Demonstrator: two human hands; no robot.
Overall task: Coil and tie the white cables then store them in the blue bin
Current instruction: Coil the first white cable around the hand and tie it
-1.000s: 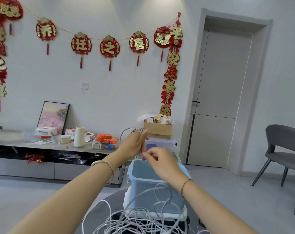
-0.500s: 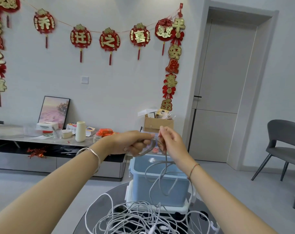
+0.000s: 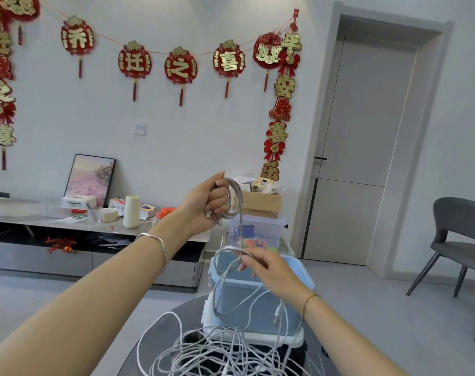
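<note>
White cable (image 3: 241,232): one strand, drawn fairly straight from the coil down to the right hand at centre frame.
Coil (image 3: 235,198): a few loops gathered just above centre frame; no tie is visible on it.
Left hand (image 3: 206,202): fingers curled round the loops and raised, probably to keep the turns together and clear of the heap below.
Right hand (image 3: 263,267): lower centre, above the bin, thumb and fingers pinching the strand; it appears to hold tension and feed the next turn.
Plug end (image 3: 276,318): hangs free below the right hand, in front of the bin wall.
Blue bin (image 3: 231,297): lower centre, standing on the desk with its top open. It sits directly under the hands, so a finished coil could drop straight in. Its contents cannot be made out.
Loose cables (image 3: 217,351): a tangled white heap at the bottom of the frame, lying on the desk just in front of the bin.
Desk (image 3: 163,340): dark and round, at the bottom of the frame.
Stage (judged): winding is under way; tying and storing remain.
</note>
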